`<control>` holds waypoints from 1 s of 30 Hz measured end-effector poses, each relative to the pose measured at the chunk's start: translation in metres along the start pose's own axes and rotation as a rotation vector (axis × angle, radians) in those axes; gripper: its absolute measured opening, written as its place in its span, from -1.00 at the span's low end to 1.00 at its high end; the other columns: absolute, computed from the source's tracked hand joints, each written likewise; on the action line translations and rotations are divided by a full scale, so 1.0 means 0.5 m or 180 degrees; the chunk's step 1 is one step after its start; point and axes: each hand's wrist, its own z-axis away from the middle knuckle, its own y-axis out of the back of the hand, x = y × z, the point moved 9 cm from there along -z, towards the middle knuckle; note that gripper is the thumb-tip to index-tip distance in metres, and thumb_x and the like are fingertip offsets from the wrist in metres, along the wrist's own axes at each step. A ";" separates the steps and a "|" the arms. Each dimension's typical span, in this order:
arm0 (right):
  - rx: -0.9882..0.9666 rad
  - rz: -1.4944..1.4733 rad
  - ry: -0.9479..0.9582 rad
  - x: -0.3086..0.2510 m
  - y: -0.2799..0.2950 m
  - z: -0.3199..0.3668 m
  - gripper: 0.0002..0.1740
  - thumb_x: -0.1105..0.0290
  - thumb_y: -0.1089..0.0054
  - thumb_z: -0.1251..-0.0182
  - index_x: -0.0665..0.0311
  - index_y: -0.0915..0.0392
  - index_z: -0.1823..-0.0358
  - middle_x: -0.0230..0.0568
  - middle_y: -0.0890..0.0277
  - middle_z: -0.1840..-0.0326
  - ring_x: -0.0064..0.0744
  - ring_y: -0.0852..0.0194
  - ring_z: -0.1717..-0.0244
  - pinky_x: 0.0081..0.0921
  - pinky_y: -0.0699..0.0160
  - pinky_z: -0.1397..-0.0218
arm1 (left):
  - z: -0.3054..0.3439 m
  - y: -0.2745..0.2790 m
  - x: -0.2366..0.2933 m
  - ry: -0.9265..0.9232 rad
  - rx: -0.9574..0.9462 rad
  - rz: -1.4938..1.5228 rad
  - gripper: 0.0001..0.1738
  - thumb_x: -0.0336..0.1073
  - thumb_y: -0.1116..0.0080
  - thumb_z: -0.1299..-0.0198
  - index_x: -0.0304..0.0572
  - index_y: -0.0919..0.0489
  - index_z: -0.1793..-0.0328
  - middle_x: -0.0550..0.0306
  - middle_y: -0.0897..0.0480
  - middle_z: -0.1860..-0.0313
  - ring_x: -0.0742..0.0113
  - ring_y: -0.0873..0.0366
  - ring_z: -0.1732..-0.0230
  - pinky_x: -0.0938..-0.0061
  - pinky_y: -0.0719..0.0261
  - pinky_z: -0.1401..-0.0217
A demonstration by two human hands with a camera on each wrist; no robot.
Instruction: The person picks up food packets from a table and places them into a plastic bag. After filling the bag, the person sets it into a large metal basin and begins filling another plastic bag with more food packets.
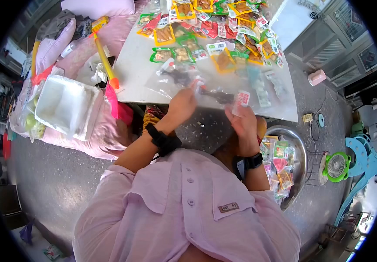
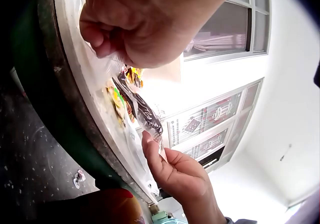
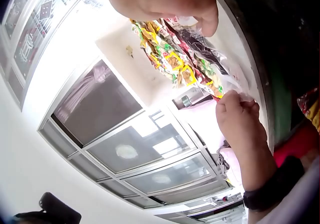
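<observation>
Gripping the clear film at one end of a dark-filled packet (image 1: 216, 96) with the curled fingers of the left hand (image 1: 182, 107); pinching the opposite end, near a red-and-white label (image 1: 242, 98), between thumb and fingers of the right hand (image 1: 243, 124). Holding the packet between both hands at the near edge of the surface (image 1: 129, 81), likely so as to stop the soft film from sagging and to leave the dark middle uncovered. Hard to tell how taut, given blur and glare.

Just beyond the left hand, on the surface, another clear packet (image 1: 179, 77) with dark contents, and past the right hand some pale packets (image 1: 263, 94), all apparently placed for a short reach. Farther off, a heap of yellow- and green-edged packets (image 1: 230, 26), probably set at the far part to leave working room close in.

Low at the right side, a metal basin (image 1: 302, 163) with loose packets (image 1: 280, 168) inside, presumably useful for the raised rim, good against scattering. At the left, on pink cloth (image 1: 105, 135), a white foam box (image 1: 93, 111), perhaps there to spare room on the surface. Past the basin, a green fan (image 1: 337, 167), perhaps for cooling.
</observation>
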 end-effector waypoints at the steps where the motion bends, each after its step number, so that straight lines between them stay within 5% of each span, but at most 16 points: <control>1: 0.0062 0.0151 -0.0026 -0.007 -0.001 0.000 -0.70 0.56 0.13 -0.03 0.36 -0.23 0.13 -0.12 -0.35 0.20 -0.11 -0.42 0.21 -0.19 -0.43 0.11 | -0.003 0.004 0.001 -0.0008 0.0028 -0.0002 -0.94 -0.42 0.06 0.06 -0.26 -0.38 0.46 -0.12 -0.45 0.48 -0.08 -0.40 0.35 0.23 -0.36 0.33; 8: 0.0026 0.0106 -0.0064 -0.017 -0.002 -0.006 -0.72 0.59 0.12 -0.03 0.37 -0.25 0.16 -0.13 -0.35 0.22 -0.13 -0.43 0.22 -0.25 -0.45 0.13 | -0.001 0.031 0.046 -0.0169 0.0149 0.0173 -0.94 -0.42 0.06 0.07 -0.24 -0.38 0.46 -0.11 -0.45 0.47 -0.07 -0.41 0.34 0.21 -0.37 0.33; 18: -0.0325 -0.0602 -0.0203 0.121 -0.082 -0.058 -0.72 0.51 0.08 -0.12 0.30 -0.28 0.09 -0.20 -0.36 0.17 -0.26 -0.38 0.13 -0.24 -0.43 0.09 | 0.006 0.019 0.107 -0.0742 -0.0037 -0.0613 -0.92 -0.39 0.02 0.10 -0.16 -0.38 0.42 -0.01 -0.41 0.53 -0.03 -0.43 0.46 0.21 -0.39 0.47; 21: -0.0590 0.0119 -0.0523 0.148 -0.132 -0.042 -0.72 0.42 0.03 -0.14 0.28 -0.29 0.10 -0.25 -0.36 0.17 -0.30 -0.37 0.13 -0.23 -0.43 0.09 | 0.012 0.004 0.081 -0.0493 -0.0027 -0.0618 -0.95 -0.39 0.03 0.08 -0.15 -0.38 0.44 -0.01 -0.42 0.53 -0.03 -0.43 0.49 0.21 -0.39 0.49; 25: -0.0151 0.2696 -0.0312 0.089 -0.098 -0.044 -0.78 0.32 0.10 -0.19 0.30 -0.39 0.24 -0.33 -0.40 0.42 -0.56 -0.37 0.44 -0.63 -0.38 0.47 | 0.031 0.009 0.072 -0.0620 0.0065 -0.0543 -0.96 -0.39 0.03 0.07 -0.15 -0.38 0.45 0.00 -0.43 0.52 -0.02 -0.43 0.50 0.21 -0.39 0.50; 30: -0.0755 0.3040 -0.0325 0.105 -0.117 -0.046 -0.79 0.32 0.14 -0.18 0.30 -0.41 0.33 -0.36 -0.37 0.59 -0.61 -0.26 0.68 -0.72 -0.20 0.67 | 0.043 0.022 0.084 -0.0735 0.0122 -0.0404 -0.96 -0.40 0.04 0.06 -0.16 -0.38 0.44 0.00 -0.43 0.51 -0.01 -0.43 0.49 0.23 -0.39 0.49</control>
